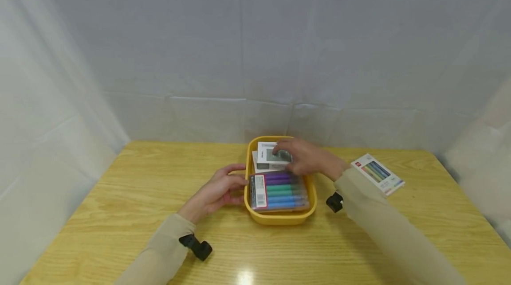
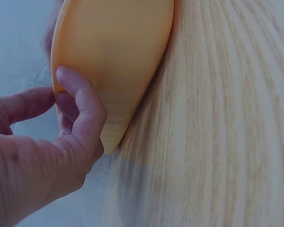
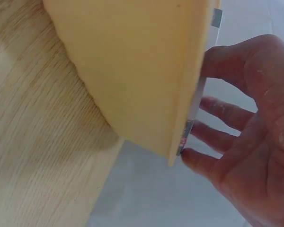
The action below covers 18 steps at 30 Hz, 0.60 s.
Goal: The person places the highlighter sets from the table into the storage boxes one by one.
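Observation:
A yellow plastic basket (image 1: 281, 219) stands on the table in the head view. My left hand (image 1: 223, 188) is at its left side; in the left wrist view the thumb meets the rim and bent fingers lie against the outer wall (image 2: 123, 52). My right hand (image 1: 305, 156) reaches over the basket's right rim, its fingertips on a small white box (image 1: 265, 154) with a grey panel. In the right wrist view the spread fingertips touch the box's top, just above the rim. A clear pack of purple, green and blue pens (image 1: 279, 191) lies in the basket's near half.
Another white item (image 1: 254, 160) shows partly beneath the small box. To the right, a white pack with coloured pens pictured on it (image 1: 377, 173) lies flat on the wooden table (image 1: 131, 196). A pale sheet (image 1: 199, 54) hangs behind the table, with more sheeting at both sides.

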Each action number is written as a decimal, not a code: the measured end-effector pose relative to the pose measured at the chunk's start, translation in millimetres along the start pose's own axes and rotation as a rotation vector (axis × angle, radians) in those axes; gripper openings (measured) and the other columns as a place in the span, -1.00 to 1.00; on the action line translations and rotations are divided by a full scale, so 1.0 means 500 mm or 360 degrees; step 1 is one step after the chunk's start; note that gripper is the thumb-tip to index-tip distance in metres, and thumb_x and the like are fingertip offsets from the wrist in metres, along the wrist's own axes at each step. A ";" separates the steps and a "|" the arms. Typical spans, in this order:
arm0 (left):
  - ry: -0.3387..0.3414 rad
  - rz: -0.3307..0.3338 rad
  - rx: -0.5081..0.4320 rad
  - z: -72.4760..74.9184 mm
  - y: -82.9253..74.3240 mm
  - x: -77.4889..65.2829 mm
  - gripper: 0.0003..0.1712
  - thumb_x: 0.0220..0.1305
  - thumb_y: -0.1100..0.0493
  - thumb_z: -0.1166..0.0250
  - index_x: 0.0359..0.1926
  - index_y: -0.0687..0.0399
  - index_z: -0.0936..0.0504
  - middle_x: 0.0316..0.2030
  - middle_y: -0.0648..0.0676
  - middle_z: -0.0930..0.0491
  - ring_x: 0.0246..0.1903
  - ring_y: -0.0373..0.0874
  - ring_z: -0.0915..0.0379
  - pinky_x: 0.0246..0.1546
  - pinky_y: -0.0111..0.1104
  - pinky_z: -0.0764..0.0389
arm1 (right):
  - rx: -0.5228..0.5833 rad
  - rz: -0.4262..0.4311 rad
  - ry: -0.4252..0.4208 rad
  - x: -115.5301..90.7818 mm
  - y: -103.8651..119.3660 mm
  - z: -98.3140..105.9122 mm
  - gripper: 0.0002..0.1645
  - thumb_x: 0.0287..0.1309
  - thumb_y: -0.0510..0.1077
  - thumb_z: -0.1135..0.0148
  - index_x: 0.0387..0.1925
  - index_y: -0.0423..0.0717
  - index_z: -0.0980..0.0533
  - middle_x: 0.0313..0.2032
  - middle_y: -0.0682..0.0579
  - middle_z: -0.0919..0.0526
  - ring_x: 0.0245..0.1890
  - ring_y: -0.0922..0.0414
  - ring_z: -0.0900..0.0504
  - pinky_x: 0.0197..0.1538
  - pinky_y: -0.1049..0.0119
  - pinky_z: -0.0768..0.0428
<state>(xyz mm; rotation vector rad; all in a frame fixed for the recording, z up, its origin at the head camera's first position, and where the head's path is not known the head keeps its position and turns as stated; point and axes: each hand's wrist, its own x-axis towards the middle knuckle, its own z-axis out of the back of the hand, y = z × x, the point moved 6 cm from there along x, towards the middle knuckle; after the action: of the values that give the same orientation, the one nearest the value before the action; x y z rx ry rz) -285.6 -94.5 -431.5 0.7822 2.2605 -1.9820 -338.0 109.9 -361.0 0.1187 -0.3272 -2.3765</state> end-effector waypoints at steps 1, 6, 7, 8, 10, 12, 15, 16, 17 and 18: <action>0.0003 -0.0001 -0.0002 0.000 0.000 0.000 -0.31 0.38 0.31 -0.17 0.48 0.16 -0.17 0.09 0.20 -0.59 -0.14 -0.12 -0.58 -0.29 -0.31 -0.68 | 0.0002 -0.0011 0.0015 0.001 0.000 -0.002 -0.43 0.14 -0.24 -0.32 0.23 -0.03 -0.54 0.31 -0.11 -0.55 0.32 -0.11 -0.52 0.42 -0.08 -0.44; 0.0003 0.0002 -0.0008 0.000 0.000 -0.002 -0.31 0.38 0.31 -0.17 0.47 0.16 -0.18 0.08 0.18 -0.60 -0.14 -0.12 -0.58 -0.29 -0.31 -0.68 | 0.0006 -0.0071 0.0054 0.002 0.002 -0.007 -0.45 0.19 -0.25 -0.31 0.24 -0.01 -0.52 0.30 -0.07 -0.55 0.32 -0.08 -0.52 0.43 -0.05 -0.43; 0.0003 0.0003 -0.0008 0.000 0.000 -0.003 -0.31 0.38 0.31 -0.17 0.47 0.16 -0.18 0.09 0.19 -0.60 -0.14 -0.12 -0.58 -0.29 -0.31 -0.68 | 0.0005 -0.0076 0.0055 0.002 0.003 -0.008 -0.45 0.19 -0.25 -0.31 0.24 -0.01 -0.52 0.29 -0.06 -0.56 0.31 -0.07 -0.53 0.43 -0.04 -0.44; 0.0002 0.0003 -0.0008 0.000 0.001 -0.003 -0.31 0.38 0.31 -0.17 0.47 0.16 -0.18 0.10 0.19 -0.60 -0.14 -0.12 -0.58 -0.29 -0.31 -0.68 | 0.0005 -0.0074 0.0052 0.002 0.004 -0.008 -0.45 0.20 -0.26 -0.31 0.24 -0.01 -0.52 0.28 -0.06 -0.56 0.30 -0.06 -0.53 0.42 -0.04 -0.45; 0.0001 0.0003 -0.0007 0.000 0.001 -0.003 -0.31 0.38 0.31 -0.17 0.48 0.16 -0.18 0.11 0.20 -0.59 -0.13 -0.12 -0.58 -0.28 -0.31 -0.68 | 0.0001 -0.0066 0.0042 0.001 0.005 -0.008 -0.46 0.20 -0.26 -0.30 0.23 -0.02 -0.51 0.26 -0.05 -0.57 0.28 -0.05 -0.55 0.41 -0.03 -0.46; 0.0001 0.0002 -0.0006 -0.001 0.001 -0.003 -0.31 0.38 0.30 -0.17 0.48 0.15 -0.18 0.12 0.21 -0.59 -0.12 -0.11 -0.58 -0.28 -0.31 -0.68 | -0.0008 -0.0053 0.0027 -0.001 0.006 -0.008 -0.47 0.20 -0.26 -0.30 0.22 -0.03 -0.51 0.24 -0.05 -0.59 0.27 -0.04 -0.56 0.41 -0.03 -0.47; 0.0000 0.0002 -0.0008 -0.001 0.001 -0.004 -0.31 0.38 0.31 -0.17 0.48 0.15 -0.19 0.12 0.21 -0.59 -0.12 -0.11 -0.58 -0.27 -0.30 -0.68 | -0.0021 -0.0015 -0.0017 -0.007 0.008 -0.006 -0.47 0.19 -0.26 -0.28 0.22 -0.07 -0.51 0.23 -0.08 -0.59 0.26 -0.06 -0.56 0.39 -0.03 -0.48; 0.0001 0.0001 -0.0008 -0.001 0.002 -0.004 -0.31 0.38 0.31 -0.17 0.48 0.15 -0.19 0.11 0.20 -0.59 -0.12 -0.11 -0.58 -0.27 -0.30 -0.68 | -0.0017 -0.0008 -0.0035 -0.010 0.009 -0.005 -0.46 0.18 -0.25 -0.27 0.23 -0.08 -0.51 0.24 -0.09 -0.59 0.27 -0.07 -0.55 0.40 -0.04 -0.47; 0.0003 0.0001 -0.0008 -0.001 0.002 -0.004 -0.31 0.38 0.31 -0.17 0.48 0.15 -0.18 0.11 0.20 -0.59 -0.13 -0.11 -0.58 -0.27 -0.30 -0.68 | -0.0005 -0.0001 -0.0060 -0.014 0.009 -0.003 -0.45 0.18 -0.24 -0.28 0.24 -0.10 -0.50 0.27 -0.13 -0.57 0.30 -0.10 -0.54 0.41 -0.06 -0.46; 0.0004 0.0000 -0.0009 -0.001 0.002 -0.005 -0.31 0.38 0.31 -0.17 0.48 0.16 -0.18 0.10 0.20 -0.59 -0.13 -0.12 -0.58 -0.27 -0.30 -0.68 | 0.0009 0.0000 -0.0081 -0.019 0.009 0.000 -0.42 0.17 -0.22 -0.28 0.26 -0.12 -0.48 0.30 -0.16 -0.54 0.34 -0.13 -0.51 0.43 -0.08 -0.43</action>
<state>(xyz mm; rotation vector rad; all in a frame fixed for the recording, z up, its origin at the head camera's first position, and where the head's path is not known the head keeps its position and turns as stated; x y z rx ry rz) -283.1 -94.9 -431.5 0.7850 2.2662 -1.9751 -328.1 113.1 -359.9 0.0609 -0.3581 -2.3815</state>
